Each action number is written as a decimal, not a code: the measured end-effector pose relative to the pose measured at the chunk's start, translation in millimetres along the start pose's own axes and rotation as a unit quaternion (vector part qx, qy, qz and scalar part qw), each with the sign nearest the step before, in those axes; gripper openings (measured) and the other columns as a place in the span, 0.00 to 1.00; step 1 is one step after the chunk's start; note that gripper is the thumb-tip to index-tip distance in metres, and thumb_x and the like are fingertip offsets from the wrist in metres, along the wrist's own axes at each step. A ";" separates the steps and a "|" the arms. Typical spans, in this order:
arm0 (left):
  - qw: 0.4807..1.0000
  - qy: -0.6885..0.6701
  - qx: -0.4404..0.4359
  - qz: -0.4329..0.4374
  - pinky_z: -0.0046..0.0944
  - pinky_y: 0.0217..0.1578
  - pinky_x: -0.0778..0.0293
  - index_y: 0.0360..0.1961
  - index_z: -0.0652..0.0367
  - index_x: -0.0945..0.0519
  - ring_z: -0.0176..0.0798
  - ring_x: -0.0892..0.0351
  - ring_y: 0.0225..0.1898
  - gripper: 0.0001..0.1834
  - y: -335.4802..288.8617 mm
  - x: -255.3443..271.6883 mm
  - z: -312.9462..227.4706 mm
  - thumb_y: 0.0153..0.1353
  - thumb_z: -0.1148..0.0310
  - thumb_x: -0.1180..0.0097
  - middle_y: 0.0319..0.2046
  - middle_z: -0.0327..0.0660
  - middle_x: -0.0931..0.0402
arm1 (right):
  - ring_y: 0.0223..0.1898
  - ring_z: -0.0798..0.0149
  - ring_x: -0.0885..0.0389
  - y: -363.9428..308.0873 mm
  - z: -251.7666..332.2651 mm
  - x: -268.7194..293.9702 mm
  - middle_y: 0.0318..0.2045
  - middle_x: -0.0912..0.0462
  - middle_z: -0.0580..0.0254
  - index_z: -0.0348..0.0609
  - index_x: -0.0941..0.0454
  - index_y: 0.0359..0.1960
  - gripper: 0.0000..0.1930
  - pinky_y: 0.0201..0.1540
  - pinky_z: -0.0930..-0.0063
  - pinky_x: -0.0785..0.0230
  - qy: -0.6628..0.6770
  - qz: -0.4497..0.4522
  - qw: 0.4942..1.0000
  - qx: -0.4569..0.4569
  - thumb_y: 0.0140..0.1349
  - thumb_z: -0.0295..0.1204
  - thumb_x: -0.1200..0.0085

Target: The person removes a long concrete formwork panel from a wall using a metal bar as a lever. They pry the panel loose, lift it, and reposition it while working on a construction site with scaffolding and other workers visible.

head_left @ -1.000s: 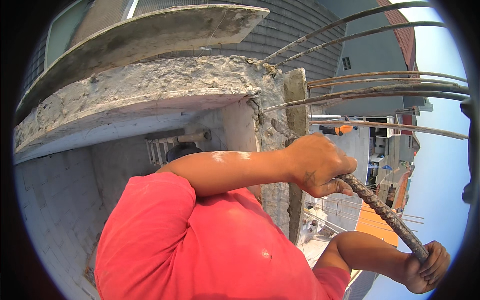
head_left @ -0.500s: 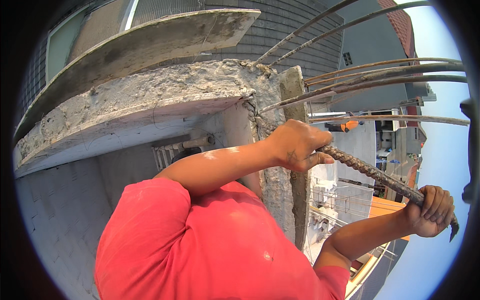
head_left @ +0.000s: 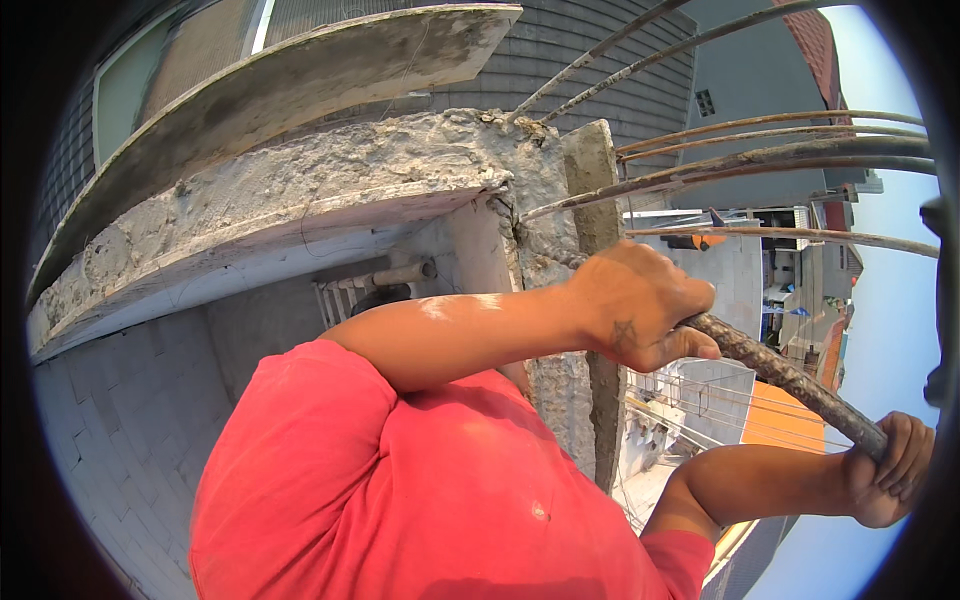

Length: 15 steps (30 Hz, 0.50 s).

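My left hand point(head_left: 645, 305) is closed around a ribbed steel bar point(head_left: 785, 370), thumb along its underside. Farther right and lower, my right hand point(head_left: 893, 472) is wrapped round the same bar near the picture's rim. The bar slants down to the right between both fists. Past my left hand, a short piece of it shows against the rough top of the concrete column point(head_left: 545, 235). Whether its end touches the concrete is hidden by my hand. The bar's other end is not visible beyond my right hand.
Several bare reinforcing rods point(head_left: 760, 160) stick out of the column toward the right. A rough concrete beam point(head_left: 270, 205) runs left, with a flat slab point(head_left: 300, 105) beyond it. Below lie a block wall point(head_left: 130, 430) and neighbouring roofs. A person in orange point(head_left: 700, 242) is in the distance.
Both hands have moved right and somewhat down, still gripping the bar. The bar's bent, pointed end, visible below my right hand earlier, no longer shows. The view has shifted slightly.
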<state>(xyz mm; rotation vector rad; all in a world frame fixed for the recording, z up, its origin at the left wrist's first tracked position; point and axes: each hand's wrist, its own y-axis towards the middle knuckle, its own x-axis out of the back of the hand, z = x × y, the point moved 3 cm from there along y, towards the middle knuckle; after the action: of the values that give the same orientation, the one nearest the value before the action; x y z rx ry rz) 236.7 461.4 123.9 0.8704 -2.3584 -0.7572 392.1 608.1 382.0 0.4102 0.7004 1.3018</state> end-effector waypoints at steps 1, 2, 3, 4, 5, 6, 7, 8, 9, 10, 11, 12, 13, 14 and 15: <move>1.000 -0.003 0.019 -0.010 0.53 0.25 0.30 0.24 0.59 0.29 0.60 0.24 0.23 0.27 -12.4 5.4 13.7 0.58 0.43 0.43 0.16 0.49 0.28 | 0.10 0.76 0.48 -6.7 -16.8 10.5 0.11 0.41 0.73 0.53 0.45 0.12 0.17 0.15 0.85 0.53 -0.026 -0.020 0.998 -0.050 0.56 0.26 0.55; 0.998 0.014 0.061 0.013 0.54 0.26 0.30 0.23 0.59 0.28 0.61 0.24 0.24 0.27 -19.0 4.8 27.6 0.58 0.42 0.43 0.17 0.49 0.26 | 0.11 0.76 0.49 -13.4 -30.0 19.0 0.11 0.41 0.73 0.54 0.44 0.13 0.17 0.16 0.84 0.52 -0.018 -0.041 0.997 -0.060 0.57 0.26 0.54; 1.000 -0.006 0.022 -0.020 0.55 0.26 0.31 0.24 0.59 0.28 0.61 0.25 0.24 0.27 -21.7 3.0 34.3 0.58 0.43 0.43 0.17 0.49 0.27 | 0.11 0.76 0.49 -17.7 -33.5 19.3 0.11 0.41 0.73 0.54 0.45 0.13 0.17 0.16 0.84 0.52 0.013 -0.021 0.999 -0.035 0.57 0.26 0.54; 0.999 -0.016 0.026 -0.029 0.55 0.25 0.31 0.24 0.58 0.29 0.61 0.25 0.24 0.27 -28.9 -1.9 37.0 0.58 0.43 0.43 0.17 0.49 0.27 | 0.11 0.76 0.49 -19.0 -39.0 21.5 0.11 0.41 0.73 0.54 0.45 0.13 0.17 0.16 0.84 0.53 0.027 -0.014 0.999 -0.033 0.57 0.25 0.55; 0.999 -0.022 0.015 -0.027 0.55 0.25 0.32 0.24 0.58 0.29 0.62 0.26 0.24 0.26 -30.7 -5.5 40.5 0.58 0.43 0.43 0.17 0.49 0.27 | 0.10 0.76 0.49 -17.0 -39.0 20.5 0.11 0.41 0.73 0.54 0.45 0.13 0.17 0.16 0.83 0.53 0.024 -0.018 1.000 0.009 0.57 0.24 0.56; 0.999 -0.029 0.013 -0.028 0.56 0.25 0.32 0.24 0.58 0.29 0.62 0.26 0.25 0.26 -30.2 -7.4 43.7 0.59 0.44 0.43 0.18 0.49 0.27 | 0.10 0.76 0.49 -13.7 -42.9 20.6 0.11 0.41 0.73 0.54 0.45 0.12 0.17 0.16 0.83 0.53 -0.002 -0.044 0.999 0.029 0.57 0.23 0.57; 0.999 -0.027 0.032 -0.020 0.55 0.25 0.32 0.24 0.58 0.29 0.62 0.26 0.25 0.26 -29.7 -10.7 44.3 0.58 0.44 0.43 0.18 0.49 0.27 | 0.09 0.76 0.50 -8.1 -47.2 17.1 0.11 0.41 0.73 0.54 0.45 0.12 0.18 0.15 0.83 0.53 0.025 -0.052 0.998 0.001 0.56 0.22 0.58; 0.999 -0.024 0.040 -0.014 0.55 0.25 0.32 0.23 0.58 0.30 0.62 0.25 0.25 0.26 -27.2 -11.5 45.0 0.58 0.44 0.43 0.18 0.49 0.27 | 0.09 0.76 0.50 -2.7 -51.7 9.5 0.11 0.41 0.72 0.54 0.45 0.11 0.17 0.16 0.83 0.53 0.021 -0.028 0.999 -0.028 0.55 0.22 0.58; 0.999 -0.016 0.040 -0.024 0.55 0.25 0.32 0.23 0.58 0.30 0.61 0.25 0.25 0.26 -25.2 -8.7 44.5 0.58 0.44 0.43 0.18 0.49 0.28 | 0.09 0.75 0.50 1.8 -57.1 3.0 0.11 0.40 0.72 0.53 0.45 0.11 0.16 0.16 0.84 0.52 0.016 -0.017 0.998 -0.054 0.53 0.21 0.58; 0.999 -0.014 0.042 -0.019 0.54 0.24 0.32 0.23 0.58 0.30 0.61 0.25 0.25 0.26 -24.0 -6.9 42.6 0.58 0.44 0.42 0.18 0.48 0.28 | 0.09 0.75 0.49 5.5 -57.0 -4.1 0.11 0.40 0.72 0.53 0.45 0.11 0.16 0.16 0.84 0.52 0.009 -0.036 0.999 -0.017 0.51 0.20 0.58; 0.999 -0.012 0.041 -0.032 0.54 0.24 0.32 0.23 0.58 0.30 0.61 0.25 0.25 0.26 -24.7 -1.8 41.3 0.57 0.45 0.42 0.18 0.48 0.28 | 0.09 0.75 0.48 7.5 -60.1 -9.8 0.11 0.40 0.71 0.53 0.45 0.11 0.15 0.16 0.84 0.51 0.000 -0.052 0.999 -0.008 0.50 0.20 0.59; 0.998 -0.015 0.039 -0.044 0.53 0.24 0.32 0.23 0.58 0.30 0.60 0.25 0.25 0.26 -26.5 1.9 38.9 0.57 0.45 0.42 0.18 0.47 0.28 | 0.08 0.76 0.49 3.9 -58.3 -16.1 0.09 0.43 0.72 0.55 0.46 0.10 0.15 0.15 0.84 0.50 -0.015 -0.104 0.995 -0.001 0.47 0.21 0.58; 0.999 -0.025 0.022 -0.038 0.53 0.23 0.32 0.24 0.58 0.30 0.59 0.24 0.25 0.26 -29.7 4.4 36.3 0.57 0.45 0.41 0.17 0.47 0.28 | 0.08 0.77 0.49 2.4 -56.6 -25.1 0.06 0.46 0.72 0.56 0.47 0.08 0.15 0.13 0.84 0.49 -0.031 -0.088 0.996 0.013 0.44 0.22 0.57; 0.999 -0.034 -0.001 -0.029 0.52 0.23 0.32 0.24 0.58 0.30 0.59 0.24 0.24 0.25 -35.1 8.6 34.5 0.56 0.45 0.41 0.17 0.46 0.29 | 0.06 0.77 0.44 -3.6 -54.5 -34.3 0.06 0.41 0.71 0.55 0.44 0.07 0.14 0.10 0.87 0.47 0.010 -0.010 1.000 0.009 0.43 0.21 0.60; 0.998 -0.042 -0.034 -0.028 0.52 0.22 0.32 0.24 0.58 0.29 0.58 0.24 0.24 0.25 -38.3 10.6 33.2 0.56 0.45 0.41 0.17 0.46 0.29 | 0.04 0.78 0.39 -10.5 -47.4 -43.7 0.05 0.36 0.71 0.53 0.41 0.05 0.13 0.07 0.90 0.46 0.013 0.027 0.998 0.047 0.42 0.20 0.63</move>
<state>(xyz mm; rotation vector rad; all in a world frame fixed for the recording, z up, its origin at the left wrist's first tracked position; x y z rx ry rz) 224.8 440.1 78.1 0.8941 -2.3747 -0.9067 363.1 558.5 351.0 0.4933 0.7795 1.3309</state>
